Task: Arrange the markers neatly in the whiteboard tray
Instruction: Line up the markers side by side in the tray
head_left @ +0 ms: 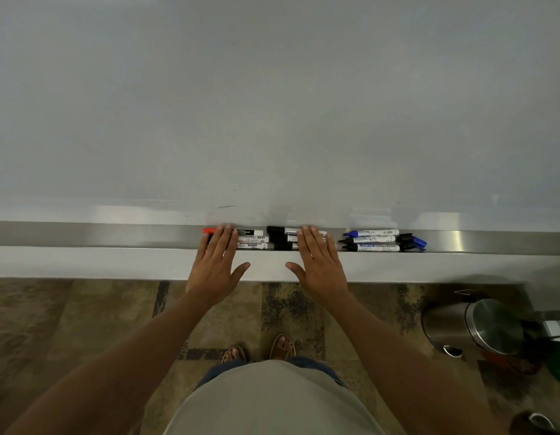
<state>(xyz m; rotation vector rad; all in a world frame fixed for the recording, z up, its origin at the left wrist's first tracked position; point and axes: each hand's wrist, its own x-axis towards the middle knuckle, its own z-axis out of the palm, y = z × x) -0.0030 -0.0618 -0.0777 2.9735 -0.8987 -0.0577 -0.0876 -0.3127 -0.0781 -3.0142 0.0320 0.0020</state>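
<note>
While flat, both grips (215, 262) (319, 262) atop markers (252, 240).

Metal tray (115, 238): three marker groups (252, 241) (285, 238) (374, 240) side by side.

"WHITEBOARD MARKER" reads in black capitals on the white barrel of the front marker (252, 245), which lies in the tray (115, 237) just right of the left hand (214, 262). The other barrels' print (including a blue logo on one further right) is too small to read.
</note>
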